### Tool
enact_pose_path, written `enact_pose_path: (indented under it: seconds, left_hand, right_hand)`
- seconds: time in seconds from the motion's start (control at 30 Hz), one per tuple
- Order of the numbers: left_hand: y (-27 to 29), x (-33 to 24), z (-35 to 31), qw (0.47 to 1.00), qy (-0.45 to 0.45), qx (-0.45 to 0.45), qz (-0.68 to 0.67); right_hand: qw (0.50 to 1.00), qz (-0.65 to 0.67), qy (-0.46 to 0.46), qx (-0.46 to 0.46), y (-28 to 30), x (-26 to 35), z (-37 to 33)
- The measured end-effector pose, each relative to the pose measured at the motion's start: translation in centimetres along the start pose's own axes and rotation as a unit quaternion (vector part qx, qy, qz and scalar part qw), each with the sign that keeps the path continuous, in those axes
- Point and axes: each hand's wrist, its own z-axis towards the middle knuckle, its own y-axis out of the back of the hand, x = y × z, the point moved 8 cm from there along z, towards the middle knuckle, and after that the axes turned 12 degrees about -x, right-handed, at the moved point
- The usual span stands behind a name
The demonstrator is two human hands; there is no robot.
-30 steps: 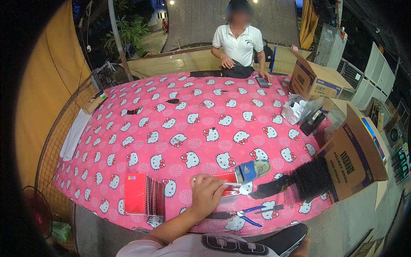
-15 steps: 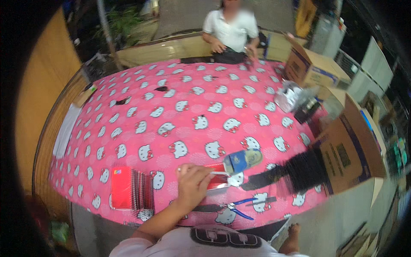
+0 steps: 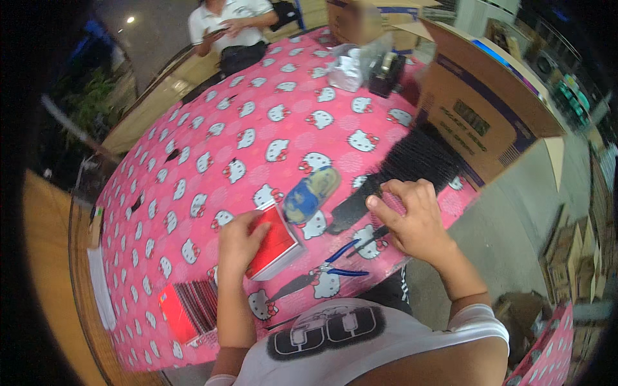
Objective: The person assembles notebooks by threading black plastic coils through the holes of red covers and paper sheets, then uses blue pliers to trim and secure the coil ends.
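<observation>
My left hand [image 3: 241, 241] grips the left side of a red-covered notebook [image 3: 277, 241], whose white page edges show, with the thumb over its cover. My right hand [image 3: 415, 219] hovers beside a pile of black spiral binding coils [image 3: 418, 154], thumb and forefinger apart. Beneath it a thin coil [image 3: 394, 204] shows between the fingers, partly hidden. Blue-handled pliers [image 3: 341, 262] lie right of the notebook, by a dark flat strip [image 3: 293, 286]. A blue and tan slipper-shaped thing [image 3: 312, 193] rests just beyond the notebook.
A stack of red notebooks [image 3: 187, 312] is at the near left of the pink tablecloth [image 3: 212, 167]. An open cardboard box [image 3: 476, 116] stands at right, with a plastic bag [image 3: 347, 67] and black device [image 3: 387, 74] farther back. Another person [image 3: 232, 29] sits across the table.
My right hand has come into view over the coils. My left hand still holds the notebook. The view has turned to the right.
</observation>
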Motion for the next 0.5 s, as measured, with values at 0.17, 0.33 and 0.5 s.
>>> enact_pose_path:
  seconds: [0.17, 0.33, 0.5]
  left_hand:
    - [1.4, -2.6, -0.8, 0.98, 0.048, -0.034, -0.192]
    - [2.0, -9.2, -3.1, 0.808, 0.113, 0.032, -0.577]
    - [2.4, -9.9, -4.2, 0.719, 0.091, 0.065, -0.686]
  right_hand:
    - [0.997, 0.03, 0.064, 0.024, -2.2, 2.4, 2.4]
    - [0.99, 0.058, 0.105, 0.068, -3.0, 4.7, 3.4]
    - [0.98, 0.071, 0.148, 0.112, -3.1, 6.2, 4.3]
